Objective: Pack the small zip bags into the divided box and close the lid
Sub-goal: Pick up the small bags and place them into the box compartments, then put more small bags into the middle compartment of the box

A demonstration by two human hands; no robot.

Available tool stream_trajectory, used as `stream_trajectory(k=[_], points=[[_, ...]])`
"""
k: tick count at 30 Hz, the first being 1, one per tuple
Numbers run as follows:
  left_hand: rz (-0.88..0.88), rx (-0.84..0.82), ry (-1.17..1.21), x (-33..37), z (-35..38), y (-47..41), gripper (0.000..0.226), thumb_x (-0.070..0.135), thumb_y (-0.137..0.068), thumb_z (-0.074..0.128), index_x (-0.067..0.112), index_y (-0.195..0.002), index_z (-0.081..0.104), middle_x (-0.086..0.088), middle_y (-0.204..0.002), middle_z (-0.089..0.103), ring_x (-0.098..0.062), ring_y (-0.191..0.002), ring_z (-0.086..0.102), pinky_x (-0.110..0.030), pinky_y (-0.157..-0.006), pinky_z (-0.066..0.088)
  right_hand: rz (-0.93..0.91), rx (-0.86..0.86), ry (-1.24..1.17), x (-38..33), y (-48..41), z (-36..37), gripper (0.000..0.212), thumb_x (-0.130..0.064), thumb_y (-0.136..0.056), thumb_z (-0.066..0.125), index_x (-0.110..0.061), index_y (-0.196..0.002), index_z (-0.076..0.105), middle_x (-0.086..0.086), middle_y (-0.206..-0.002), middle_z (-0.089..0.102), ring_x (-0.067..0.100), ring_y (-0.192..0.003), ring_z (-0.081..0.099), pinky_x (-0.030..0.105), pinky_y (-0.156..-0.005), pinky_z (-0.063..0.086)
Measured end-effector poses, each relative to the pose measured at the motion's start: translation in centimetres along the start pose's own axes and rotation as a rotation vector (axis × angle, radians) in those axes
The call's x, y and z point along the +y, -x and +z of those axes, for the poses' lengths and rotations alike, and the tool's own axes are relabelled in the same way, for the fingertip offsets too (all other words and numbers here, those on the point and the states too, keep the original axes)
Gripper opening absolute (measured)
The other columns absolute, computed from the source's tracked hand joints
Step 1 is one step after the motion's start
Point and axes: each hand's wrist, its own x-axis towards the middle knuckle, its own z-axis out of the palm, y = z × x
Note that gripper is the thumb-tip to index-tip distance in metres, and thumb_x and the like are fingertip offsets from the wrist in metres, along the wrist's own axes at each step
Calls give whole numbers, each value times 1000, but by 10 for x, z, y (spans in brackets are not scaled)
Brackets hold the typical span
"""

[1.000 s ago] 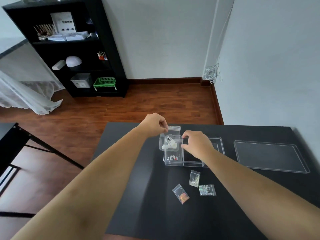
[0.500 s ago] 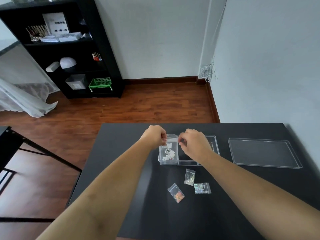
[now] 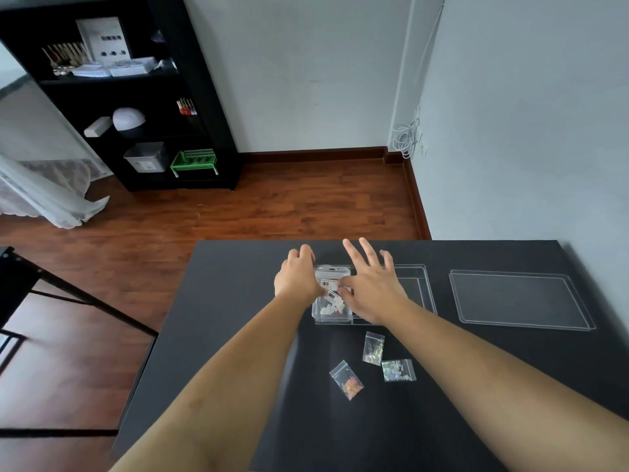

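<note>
Black counter (image 3: pixel 238 335) filling lower frame, wood floor beyond, black shelf unit (image 3: pixel 136 97) against far wall at left. Clear lid (image 3: pixel 520 299) flat on counter, well right of box, off the box. Clear divided box (image 3: pixel 423 291) near counter middle, open-topped; right compartment showing dark bottom, middle part hidden under right hand. Left compartment holding larger zip bag (image 3: pixel 332 284) with barcode labels and white bits, lying flat inside. Left hand (image 3: pixel 296 277) at box's left edge, fingers curled, thumb side touching bag's left margin; grip on anything: cannot tell. Right hand (image 3: pixel 371 287) spread over box, fingers splayed apart and pointing away, thumb tip pressing on bag near labels, nothing clamped. Three small zip bags loose on counter just near side of box: silver-flake bag (image 3: pixel 373 348) closest to box, holographic bag (image 3: pixel 398 370) beside and slightly nearer, its corner near the silver one, orange-pink bag (image 3: pixel 347 380) to their left, tilted, apart from both. All three outside box. Both forearms bare, reaching in from bottom corners.
</note>
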Motion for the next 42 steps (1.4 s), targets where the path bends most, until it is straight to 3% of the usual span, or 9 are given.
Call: stream_trajectory(k=[5, 10, 16, 22, 31, 34, 37, 39, 42], points=[[-55, -18, -46, 0, 7, 0, 55, 28, -64, 83, 15, -101, 44, -6, -109, 56, -27, -102, 54, -43, -82, 50, 17, -87, -21, 0, -4, 4, 41, -45, -97, 30, -32, -108, 68, 4, -161, -15, 29, -146, -20, 57, -116, -4], [104, 161, -167, -6, 12, 4, 44, 26, -71, 75, 20, -101, 44, -3, -111, 52, -24, -104, 49, -35, -83, 37, 58, -147, -9, -3, -8, 5, 38, -44, -96, 32, -36, -112, 65, 5, -160, -17, 30, -145, -22, 57, -116, -5], [198, 13, -294, -15, 9, 5, 36, 41, -71, 73, 34, -105, 63, -5, -156, 20, -24, -143, 12, -44, -113, 18, 122, -172, -13, -7, -11, 1, 31, -52, -84, 57, -32, -106, 67, 7, -161, -12, 31, -146, -16, 56, -116, 0], [194, -29, -362, -8, 9, 3, 45, 45, -67, 78, 37, -109, 63, -4, -159, 11, -22, -146, 1, -44, -115, 13, 221, -200, -21, -13, -20, 1, 37, -49, -74, 73, -27, -104, 68, 6, -162, -3, 32, -147, -8, 53, -117, 7], [193, -53, -264, -12, 12, 10, 37, 37, -73, 74, 34, -108, 63, -4, -157, 17, -23, -145, 9, -42, -115, 16, 213, -152, -63, -13, -19, 5, 34, -45, -78, 70, -30, -109, 66, 7, -162, 5, 31, -148, -2, 53, -117, 5], [248, 21, -155, -15, 3, 21, 29, 34, -77, 69, 28, -105, 64, -3, -146, 37, -23, -137, 28, -41, -109, 24, 146, -8, -240, -6, -2, -8, 33, -38, -82, 68, -27, -112, 65, 7, -156, 27, 27, -145, 15, 46, -115, 15], [340, 171, 8, -18, -5, 45, 12, 27, -78, 67, 22, -89, 65, 2, -100, 59, -19, -98, 54, -34, -87, 42, 97, 209, -368, 0, 28, -19, 13, -27, -84, 64, -19, -94, 69, 1, -113, 62, 20, -110, 51, 37, -92, 41], [386, 212, 96, -22, -2, 68, 4, 21, -77, 66, 20, -78, 62, 6, -76, 55, -17, -72, 55, -31, -69, 47, 79, 255, -441, -1, 56, -19, 8, -20, -84, 61, -15, -84, 68, 0, -87, 64, 17, -84, 57, 36, -74, 51], [415, 208, 96, -34, 18, 101, 8, 20, -76, 66, 18, -72, 59, 11, -63, 48, -13, -58, 49, -26, -58, 44, 69, 228, -423, -4, 98, 0, 9, -17, -82, 59, -14, -75, 64, -2, -71, 60, 17, -66, 56, 35, -59, 50]])
